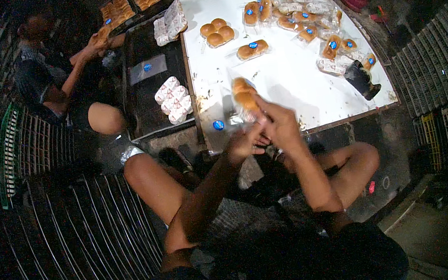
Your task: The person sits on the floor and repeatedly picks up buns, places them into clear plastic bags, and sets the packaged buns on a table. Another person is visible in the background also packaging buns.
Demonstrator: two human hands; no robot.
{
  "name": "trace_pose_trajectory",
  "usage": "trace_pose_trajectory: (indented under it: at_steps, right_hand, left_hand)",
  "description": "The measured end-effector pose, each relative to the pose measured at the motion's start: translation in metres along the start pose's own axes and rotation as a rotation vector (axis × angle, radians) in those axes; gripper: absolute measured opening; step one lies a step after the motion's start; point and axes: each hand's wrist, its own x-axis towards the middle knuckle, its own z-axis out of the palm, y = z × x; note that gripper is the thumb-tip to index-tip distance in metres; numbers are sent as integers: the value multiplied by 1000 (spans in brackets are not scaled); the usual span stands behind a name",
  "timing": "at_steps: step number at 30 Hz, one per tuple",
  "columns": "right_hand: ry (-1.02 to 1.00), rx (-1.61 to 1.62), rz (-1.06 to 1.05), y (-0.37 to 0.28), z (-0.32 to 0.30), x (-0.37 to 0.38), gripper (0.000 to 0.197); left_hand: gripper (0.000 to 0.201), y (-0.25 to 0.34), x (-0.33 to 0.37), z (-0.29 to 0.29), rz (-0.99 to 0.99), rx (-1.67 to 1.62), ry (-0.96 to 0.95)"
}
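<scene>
One golden-brown, lobed bread roll (pixel 244 94) in clear plastic film (pixel 237 117) | our right hand (pixel 281 122): pinching film's near end | our left hand (pixel 244 144): alongside, blurred, grip we cannot tell | roll just beyond both hands, over white tabletop (pixel 315 93)

The buns (pixel 244 98) are golden brown, the stickers (pixel 218 125) blue, the tabletop (pixel 306 89) white

A white table (pixel 307 92) carries many bagged buns (pixel 247 52).
</scene>
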Motion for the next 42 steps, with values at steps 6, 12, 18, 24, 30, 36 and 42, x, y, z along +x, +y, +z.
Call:
trace_pose_trajectory:
  at_steps: [6, 12, 18, 24, 30, 36, 42]
  right_hand:
    - [-504, -212, 297, 69, -82, 60, 20]
    - [269, 121, 178, 84, -82, 83, 53]
    - [-433, -247, -41, 62, 59, -40, 46]
    - [-400, -429, -342, 103, 108, -107, 40]
    - [-455, -281, -293, 123, 105, -94, 33]
    - [-352, -313, -329, 115, 108, -93, 29]
    - [-335, -364, -220, 129, 120, -94, 18]
  left_hand:
    - [46, 36, -56, -23, 437, 678, 100]
    - [38, 45, -68, -72, 531, 107, 438]
    - [40, 28, -47, -100, 680, 189, 447]
    - [40, 25, -44, -90, 478, 60, 418]
    - [48, 14, -27, -108, 382, 246, 449]
    - [56, 5, -23, -114, 204, 542, 547]
    - [58, 6, -27, -118, 210, 526, 552]
